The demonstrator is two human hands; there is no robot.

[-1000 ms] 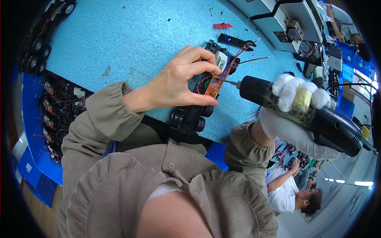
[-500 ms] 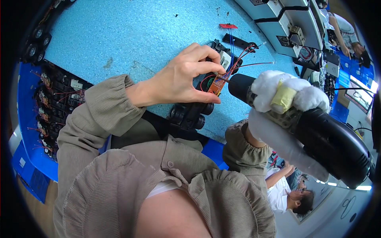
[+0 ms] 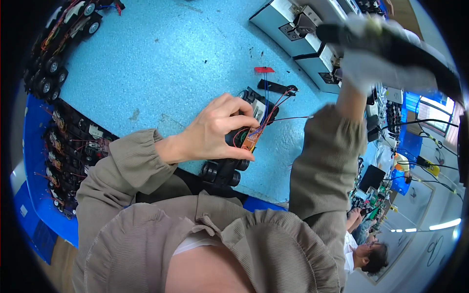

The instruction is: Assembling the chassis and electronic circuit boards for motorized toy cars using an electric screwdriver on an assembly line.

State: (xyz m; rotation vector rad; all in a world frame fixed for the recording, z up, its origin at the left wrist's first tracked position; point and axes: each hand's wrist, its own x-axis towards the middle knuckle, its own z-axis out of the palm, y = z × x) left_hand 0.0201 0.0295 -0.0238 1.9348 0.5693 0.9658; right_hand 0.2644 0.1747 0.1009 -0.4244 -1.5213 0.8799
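one toy car chassis (image 3: 229, 166), black, lies at the near edge of the blue worktable (image 3: 161, 63), two of its black wheels showing toward the person. one small orange circuit board (image 3: 251, 139) sits against it, with red and blue wires (image 3: 271, 105) running up to one red tab (image 3: 264, 70). left hand (image 3: 215, 129) bare, fingers curled down over the chassis, thumb under the board's edge; closed in a firm grip on the chassis. right hand (image 3: 371, 53) in a white glove, raised high at the upper right, well apart from the chassis, wrapped shut round one black electric screwdriver (image 3: 391, 41); tool blurred, tip not clear. two grey metal boxes (image 3: 298, 29) stand on the table's far side. one blue tray (image 3: 68, 146) at the left holds many more wired chassis, too crowded to count. a further row of wheeled chassis (image 3: 53, 53) lies at the upper left.
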